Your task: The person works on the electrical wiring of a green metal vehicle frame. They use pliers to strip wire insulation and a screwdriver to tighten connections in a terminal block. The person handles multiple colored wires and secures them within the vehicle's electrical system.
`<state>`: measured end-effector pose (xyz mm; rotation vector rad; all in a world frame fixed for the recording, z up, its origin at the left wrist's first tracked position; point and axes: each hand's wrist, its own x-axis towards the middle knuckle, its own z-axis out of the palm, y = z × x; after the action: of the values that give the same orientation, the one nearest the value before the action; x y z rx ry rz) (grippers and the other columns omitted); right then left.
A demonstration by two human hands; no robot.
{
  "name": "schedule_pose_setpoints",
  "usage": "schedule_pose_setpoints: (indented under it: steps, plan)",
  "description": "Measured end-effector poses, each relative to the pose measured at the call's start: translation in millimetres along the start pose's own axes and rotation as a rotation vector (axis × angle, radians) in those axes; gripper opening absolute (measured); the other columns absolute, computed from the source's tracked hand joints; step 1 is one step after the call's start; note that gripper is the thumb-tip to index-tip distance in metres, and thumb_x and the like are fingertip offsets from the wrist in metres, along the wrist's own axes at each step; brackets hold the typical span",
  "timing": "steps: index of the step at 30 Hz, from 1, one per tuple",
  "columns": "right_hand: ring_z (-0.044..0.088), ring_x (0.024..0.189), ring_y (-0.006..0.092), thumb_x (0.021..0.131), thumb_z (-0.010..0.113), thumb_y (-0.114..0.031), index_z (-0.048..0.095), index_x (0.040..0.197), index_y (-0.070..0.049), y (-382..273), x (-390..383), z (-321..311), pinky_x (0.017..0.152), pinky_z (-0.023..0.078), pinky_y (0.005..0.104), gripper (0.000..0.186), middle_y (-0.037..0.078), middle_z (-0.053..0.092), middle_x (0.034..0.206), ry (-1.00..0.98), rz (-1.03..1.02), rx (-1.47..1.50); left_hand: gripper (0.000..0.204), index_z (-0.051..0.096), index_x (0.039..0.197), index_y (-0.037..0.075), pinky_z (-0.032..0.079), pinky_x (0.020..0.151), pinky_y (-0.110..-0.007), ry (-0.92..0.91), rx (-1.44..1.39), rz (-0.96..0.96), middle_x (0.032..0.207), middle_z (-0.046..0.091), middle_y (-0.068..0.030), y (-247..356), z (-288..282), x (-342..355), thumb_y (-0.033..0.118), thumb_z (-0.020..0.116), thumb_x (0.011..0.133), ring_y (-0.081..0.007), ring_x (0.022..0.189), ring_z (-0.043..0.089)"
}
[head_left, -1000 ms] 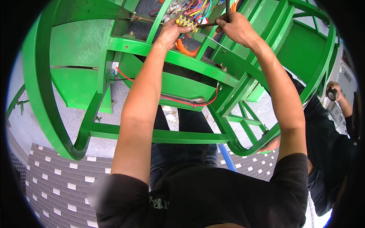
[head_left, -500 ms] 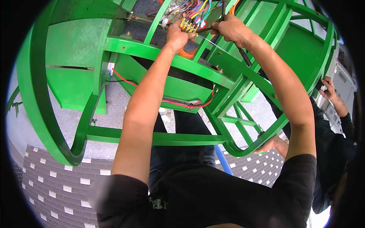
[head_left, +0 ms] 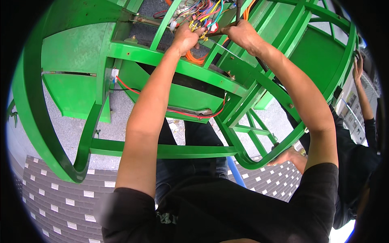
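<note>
My left hand [head_left: 185, 39] is closed on a cluster of yellow-sleeved wire connectors [head_left: 196, 26] at the end of a bundle of coloured wires [head_left: 209, 9]. Close to its right, my right hand [head_left: 244, 35] is wrapped round a dark rod-like tool [head_left: 238, 11]. One thin arm of that tool points left, its tip beside the connectors, while another part runs upward. The exact kind of tool is hard to make out. Both hands are inside a green metal frame [head_left: 178, 62]. Fingers partly hide the connectors.
A red cable [head_left: 184, 112] hangs along a lower panel, and orange cable [head_left: 195, 60] lies behind the frame. A green crossbar [head_left: 190, 150] passes in front of my legs. At right, a co-worker's hand [head_left: 285, 156] touches the curved frame; another hand [head_left: 358, 67] is at its far edge.
The frame sits slightly further left and lower in view. My left hand has shifted a little left, and its fingers have moved over the connectors. The co-worker's raised hand at right has moved up.
</note>
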<state>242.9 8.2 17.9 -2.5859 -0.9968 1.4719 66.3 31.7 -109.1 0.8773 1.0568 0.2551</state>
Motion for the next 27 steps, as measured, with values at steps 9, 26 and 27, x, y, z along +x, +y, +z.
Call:
schedule_pose_setpoints:
  steps: [9, 26, 27]
  plan:
    - [0.072, 0.087, 0.0365, 0.088, 0.068, -0.019, 0.077, 0.111, -0.010, 14, -14, -4, 0.082, 0.057, 0.0436, 0.026, 0.020, 0.074, 0.091, -0.030, -0.325, -0.276, 0.027, 0.061, 0.122, 0.002, 0.041, 0.043, -0.032, 0.036, 0.071, -0.004, 0.077, 0.064, -0.0040, -17, 8, 12, 0.014, 0.070, 0.099, -0.0119, 0.050, 0.052]
    - [0.070, 0.086, 0.0263, 0.089, 0.069, -0.020, 0.073, 0.112, -0.006, -24, -23, -75, 0.080, 0.055, 0.0395, 0.027, 0.011, 0.072, 0.087, -0.055, -0.934, -0.910, 0.045, 0.056, 0.132, 0.002, 0.043, 0.040, -0.030, -0.127, -0.057, 0.001, 0.095, 0.072, -0.0062, 14, -7, -7, 0.007, 0.076, 0.092, -0.0127, 0.050, 0.056]
    - [0.070, 0.085, 0.0258, 0.090, 0.069, -0.021, 0.074, 0.113, -0.006, -20, -28, -73, 0.080, 0.055, 0.0393, 0.028, 0.011, 0.072, 0.087, -0.009, -0.788, -0.730, 0.041, 0.057, 0.130, 0.002, 0.044, 0.040, -0.030, -0.105, -0.086, 0.019, 0.095, 0.072, -0.0067, 15, -5, -8, 0.008, 0.074, 0.094, -0.0132, 0.050, 0.056]
